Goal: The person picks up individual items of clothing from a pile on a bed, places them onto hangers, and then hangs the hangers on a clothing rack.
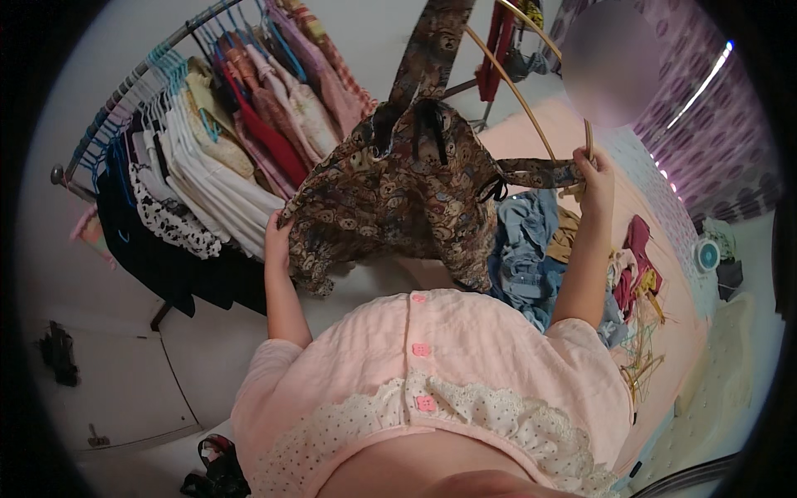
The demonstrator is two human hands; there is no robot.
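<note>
A brown, bear-print cloth piece (405,193) with wide straps and black ribbon ties is stretched out in front of my chest. My left hand (278,241) pinches its left edge. Out to the right, my right hand (596,177) grips the end of one strap (535,172) beside a thin gold-coloured tube. A second broad strap (431,50) runs up past the top of the view. The cloth's lower edge hangs loose, and its far side is hidden.
A metal clothes rail (134,78) full of garments on hangers stands at the left. On the bed (669,299) at the right lie a pile of jeans (526,249), dark red clothing (635,249) and loose hangers (644,367). Gold-coloured curved tubes (514,81) rise behind the cloth. A small fan (707,255) stands farther right.
</note>
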